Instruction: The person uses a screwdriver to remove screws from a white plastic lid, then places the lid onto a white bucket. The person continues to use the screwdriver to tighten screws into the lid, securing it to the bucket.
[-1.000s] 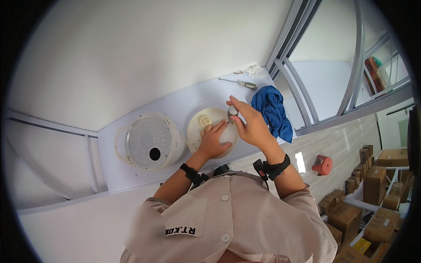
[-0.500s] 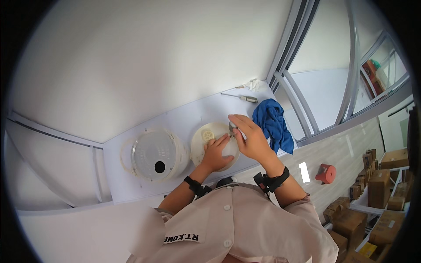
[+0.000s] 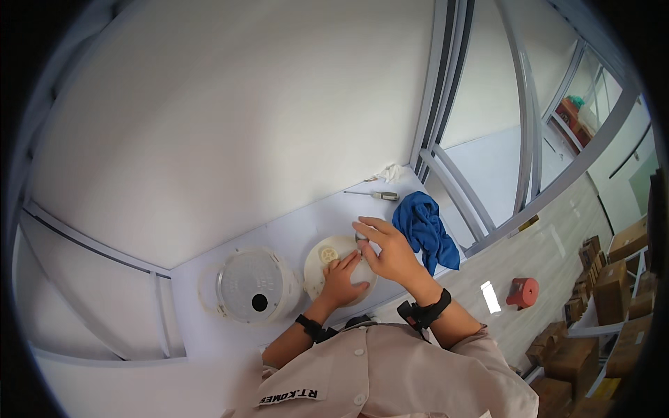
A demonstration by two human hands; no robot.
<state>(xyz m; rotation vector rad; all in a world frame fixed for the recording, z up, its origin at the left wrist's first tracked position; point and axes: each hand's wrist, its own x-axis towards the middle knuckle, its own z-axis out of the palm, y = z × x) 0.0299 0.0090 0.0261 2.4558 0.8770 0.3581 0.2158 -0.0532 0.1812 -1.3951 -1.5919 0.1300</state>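
A round off-white lid-like part (image 3: 315,275) lies on the white table, with a small cream spoked disc (image 3: 328,255) on its far left side. My left hand (image 3: 339,282) rests flat on this part, fingers stretched toward its right side and thumb apart. In my right hand (image 3: 387,251) is a grey-handled screwdriver (image 3: 362,237), held roughly upright over the part's right side. The screwdriver's tip is close to my left fingertips; whatever it touches there is too small to make out.
Left of the part stands a round whitish housing (image 3: 244,279) with a black spot on top. A second screwdriver (image 3: 383,196), a crumpled white tissue (image 3: 391,173) and a blue cloth (image 3: 425,230) lie at the right end of the table (image 3: 279,233). A red stool (image 3: 523,292) and cardboard boxes (image 3: 571,359) are beyond.
The whole view has shifted, so the table sits lower in the picture. My right hand has turned slightly around the screwdriver; my left hand stays on the round part.
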